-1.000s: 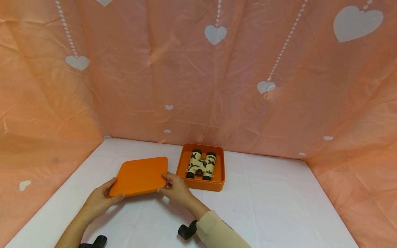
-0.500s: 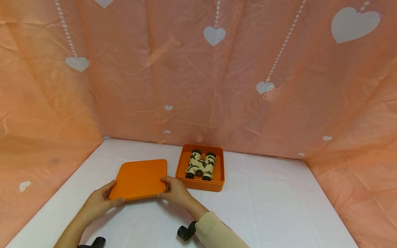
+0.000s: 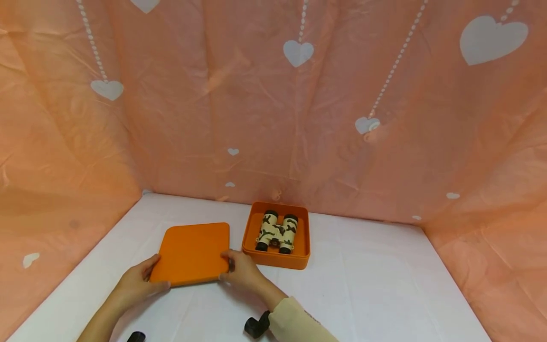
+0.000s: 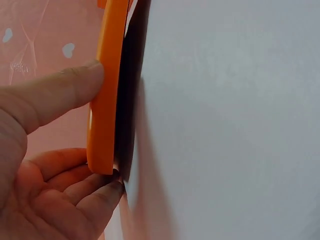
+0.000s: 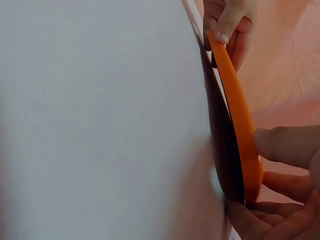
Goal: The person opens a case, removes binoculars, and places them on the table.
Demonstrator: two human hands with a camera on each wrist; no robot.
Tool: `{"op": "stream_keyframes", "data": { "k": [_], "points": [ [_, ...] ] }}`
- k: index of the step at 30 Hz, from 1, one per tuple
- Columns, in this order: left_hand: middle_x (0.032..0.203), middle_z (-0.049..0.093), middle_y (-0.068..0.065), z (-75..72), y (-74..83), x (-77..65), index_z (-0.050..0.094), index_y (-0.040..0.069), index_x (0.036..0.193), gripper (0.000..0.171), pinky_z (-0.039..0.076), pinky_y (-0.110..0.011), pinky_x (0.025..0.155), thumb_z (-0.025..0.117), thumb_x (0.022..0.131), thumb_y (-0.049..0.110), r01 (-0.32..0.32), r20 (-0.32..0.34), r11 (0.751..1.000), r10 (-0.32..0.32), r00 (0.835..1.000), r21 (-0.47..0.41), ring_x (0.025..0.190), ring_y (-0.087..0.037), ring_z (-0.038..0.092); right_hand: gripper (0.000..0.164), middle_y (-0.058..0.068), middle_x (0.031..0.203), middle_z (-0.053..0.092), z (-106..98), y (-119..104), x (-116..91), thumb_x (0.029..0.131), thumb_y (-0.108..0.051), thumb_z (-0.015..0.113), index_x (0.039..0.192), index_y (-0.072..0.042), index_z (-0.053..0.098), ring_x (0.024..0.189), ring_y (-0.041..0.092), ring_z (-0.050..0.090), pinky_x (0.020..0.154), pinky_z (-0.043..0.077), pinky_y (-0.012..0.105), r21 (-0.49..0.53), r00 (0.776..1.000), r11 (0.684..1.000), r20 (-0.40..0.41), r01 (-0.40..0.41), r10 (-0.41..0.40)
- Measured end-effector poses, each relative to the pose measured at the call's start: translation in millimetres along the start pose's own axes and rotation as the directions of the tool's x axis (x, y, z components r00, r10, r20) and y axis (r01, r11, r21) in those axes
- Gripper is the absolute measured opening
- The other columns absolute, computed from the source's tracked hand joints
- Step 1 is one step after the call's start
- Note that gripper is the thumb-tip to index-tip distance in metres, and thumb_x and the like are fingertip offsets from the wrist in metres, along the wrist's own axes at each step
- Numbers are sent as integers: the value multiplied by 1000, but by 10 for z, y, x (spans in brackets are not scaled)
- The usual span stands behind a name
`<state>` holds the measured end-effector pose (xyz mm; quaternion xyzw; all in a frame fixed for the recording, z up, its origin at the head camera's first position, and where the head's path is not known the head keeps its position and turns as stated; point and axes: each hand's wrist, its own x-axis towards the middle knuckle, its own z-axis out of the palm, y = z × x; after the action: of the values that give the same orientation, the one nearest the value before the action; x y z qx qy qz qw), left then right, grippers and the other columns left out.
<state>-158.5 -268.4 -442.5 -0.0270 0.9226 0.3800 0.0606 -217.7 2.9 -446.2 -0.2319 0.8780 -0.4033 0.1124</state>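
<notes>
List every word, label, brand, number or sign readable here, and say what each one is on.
None can be read.
Sleeve on the right arm: small dark marks near the cuff, too small and blurred to read.
Backdrop: hearts and dotted strings; a few faint small marks, too unclear to call lettering.
Orange lid, orange box and camouflage binoculars: no legible text.
</notes>
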Motion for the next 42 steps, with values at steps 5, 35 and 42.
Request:
{"op": "stream_keyframes", "data": {
  "k": [5,35,42],
  "points": [
    [147,29,-37,51,-55,-25,28,-15,144,97,36,-55,107,79,77,33,10,-4,1000,-10,1000,16,132,-50,37,50,13,134,60,49,20,-46,80,-11,77,127,-4,60,130,27,52,110,41,41,-7,1000,1000,7,-18,18],
    [135,44,-40,8,38,45,41,-17,135,92,42,-63,97,83,71,34,-39,-46,982,49,998,185,120,-56,46,54,10,129,56,-48,-5,-41,86,-23,72,134,-8,54,101,15,55,91,48,21,-76,992,991,60,112,-107],
    [134,44,-38,-38,294,108,47,-11,133,72,36,-68,100,76,80,29,-152,-115,967,178,977,204,123,-57,40,46,6,135,55,-362,-61,-195,91,-23,67,133,-9,55,122,28,55,95,53,30,60,973,973,38,224,-226]
  ]
}}
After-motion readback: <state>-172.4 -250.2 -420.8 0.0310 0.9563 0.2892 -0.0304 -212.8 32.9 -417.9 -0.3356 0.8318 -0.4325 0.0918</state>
